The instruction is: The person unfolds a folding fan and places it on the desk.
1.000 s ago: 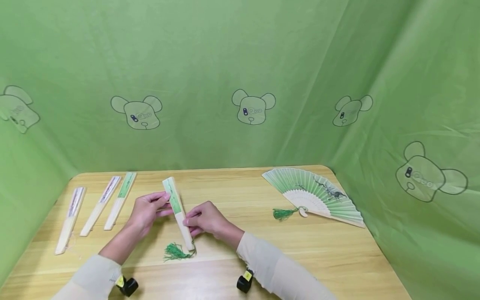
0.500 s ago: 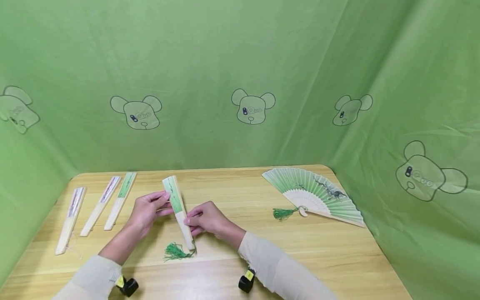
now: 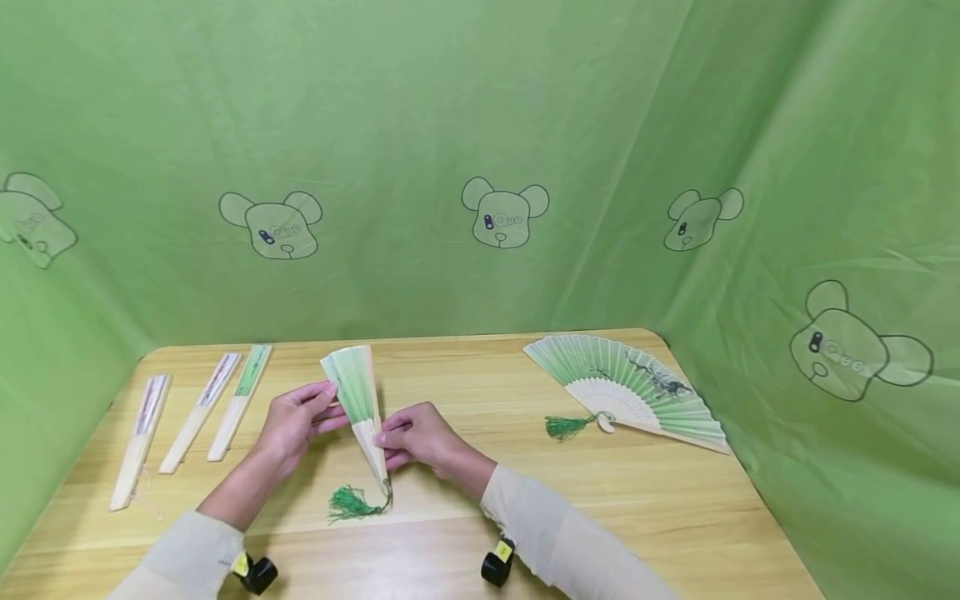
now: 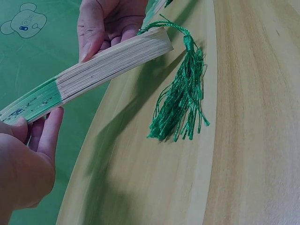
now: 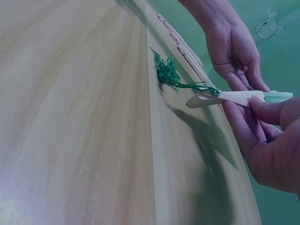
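A green and white folding fan (image 3: 354, 387), spread into a narrow wedge, is held between both hands above the table. My left hand (image 3: 295, 421) pinches its left edge near the top, on the green part. On the other side my right hand (image 3: 420, 437) pinches the pale ribs lower down. From the fan's pivot end a green tassel (image 4: 180, 93) hangs on a cord; in the head view it reaches toward the table top. The left wrist view shows the stacked ribs edge-on, and the right wrist view shows the outer rib under the right thumb.
Three folded fans lie at the table's left: one white and purple fan (image 3: 140, 442), a second similar fan (image 3: 200, 412), and a green one (image 3: 240, 402). At the right lies a fully spread green fan (image 3: 637, 387) with its tassel (image 3: 567, 427). Green cloth walls (image 3: 390, 275) enclose the wooden table (image 3: 465, 375).
The held fan has gone from nearly folded to a narrow wedge. My right hand has shifted slightly right with its outer rib, while my left hand stays about where it was.
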Available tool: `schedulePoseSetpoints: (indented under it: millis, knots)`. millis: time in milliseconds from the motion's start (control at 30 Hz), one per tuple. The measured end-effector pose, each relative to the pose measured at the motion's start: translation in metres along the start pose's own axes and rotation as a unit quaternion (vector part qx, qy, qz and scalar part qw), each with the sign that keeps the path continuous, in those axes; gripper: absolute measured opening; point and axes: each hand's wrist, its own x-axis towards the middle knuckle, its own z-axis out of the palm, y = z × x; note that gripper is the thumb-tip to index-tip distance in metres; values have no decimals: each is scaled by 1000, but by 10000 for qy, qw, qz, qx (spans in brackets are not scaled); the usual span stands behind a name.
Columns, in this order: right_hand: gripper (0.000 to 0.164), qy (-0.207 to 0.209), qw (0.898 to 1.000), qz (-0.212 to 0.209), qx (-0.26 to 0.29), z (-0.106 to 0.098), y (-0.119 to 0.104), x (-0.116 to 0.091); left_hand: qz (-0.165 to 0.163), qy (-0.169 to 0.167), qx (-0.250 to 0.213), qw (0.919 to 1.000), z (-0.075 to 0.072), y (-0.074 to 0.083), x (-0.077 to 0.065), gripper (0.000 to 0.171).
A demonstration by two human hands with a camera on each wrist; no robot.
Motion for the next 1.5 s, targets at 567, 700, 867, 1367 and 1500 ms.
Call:
schedulePoseSetpoints:
  millis: [567,700,867,1367,1500]
  knots:
    - [15,-143,9996,-79,222,-6,3,1,-6,-316,1,9995,0,-6,1,29]
    - [15,-156,9995,-83,267,-6,3,1,-10,-419,10,9991,0,-7,2,19]
    - [17,-153,9992,-112,362,-6,3,0,-19,-329,10,9995,1,-8,1,18]
    - [20,-287,9955,-242,873,-7,5,4,106,13,720,9973,8,-3,-1,42]
    - [18,-270,9949,-243,943,-8,5,4,111,-52,725,9973,8,-2,-2,41]
